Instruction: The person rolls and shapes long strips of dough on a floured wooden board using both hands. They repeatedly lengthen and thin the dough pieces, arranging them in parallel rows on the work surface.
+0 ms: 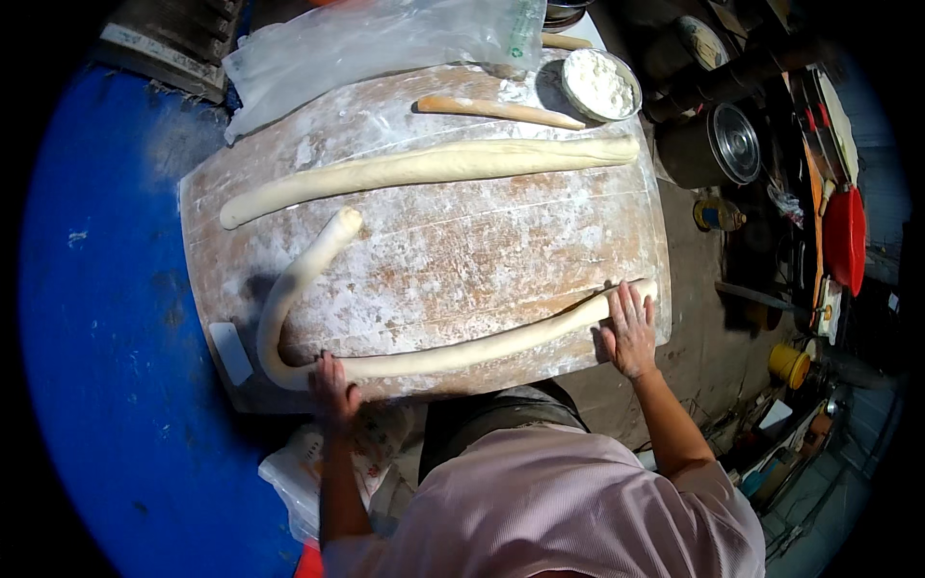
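Note:
A long rope of pale dough (462, 354) runs along the near edge of a floured wooden board (462, 253). At the left it curves round and its end points up the board. My right hand (631, 329) lies flat across the rope near its right end, fingers slightly spread. Close to the left bend, my left hand (335, 386) rests over the rope, slightly blurred, its palm down. Neither hand wraps around the dough. Farther back lies a second, thicker dough log (433, 166), apart from both hands.
A white plastic scraper (231, 354) lies at the board's left edge. Behind the log are a tapered wooden rolling pin (498, 110), a bowl of flour (601, 84) and a clear plastic bag (383, 54). A lidded metal pot (712, 148) and an oil bottle (717, 215) stand at right.

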{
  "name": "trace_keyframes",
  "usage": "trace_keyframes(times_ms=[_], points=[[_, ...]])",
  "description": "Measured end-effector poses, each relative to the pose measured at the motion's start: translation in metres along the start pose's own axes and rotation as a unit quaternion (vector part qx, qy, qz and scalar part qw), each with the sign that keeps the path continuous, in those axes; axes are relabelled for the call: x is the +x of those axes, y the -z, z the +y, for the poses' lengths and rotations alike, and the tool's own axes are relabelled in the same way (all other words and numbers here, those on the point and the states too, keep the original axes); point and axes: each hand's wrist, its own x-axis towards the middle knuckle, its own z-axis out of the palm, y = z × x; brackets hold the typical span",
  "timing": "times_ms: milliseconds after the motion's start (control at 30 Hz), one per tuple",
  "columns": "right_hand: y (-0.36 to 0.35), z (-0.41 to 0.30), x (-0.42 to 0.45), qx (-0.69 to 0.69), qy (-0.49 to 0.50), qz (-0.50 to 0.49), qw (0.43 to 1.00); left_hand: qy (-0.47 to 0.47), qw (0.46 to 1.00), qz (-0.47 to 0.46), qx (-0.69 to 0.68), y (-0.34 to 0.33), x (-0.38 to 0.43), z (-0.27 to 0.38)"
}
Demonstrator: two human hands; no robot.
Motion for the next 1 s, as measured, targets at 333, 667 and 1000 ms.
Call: trace_keyframes(times_ms=[333, 667, 1000], points=[[0.014, 0.077, 0.204, -0.047, -0.089, 0.202, 0.974, 0.094, 0.978, 0.131, 0.133, 0.028, 0.147, -0.079], [0.030, 0.010, 0.003, 0.012, -0.055, 0.038, 0.998, 0.071, 0.996, 0.045, -0.033, 0.027, -0.017, -0.013], [0.025, -0.318, 0.305, 0.099, 0.364, 0.069, 0.923, 0.422, 0.864, 0.173, -0.214, 0.012, 0.050, -0.071]])
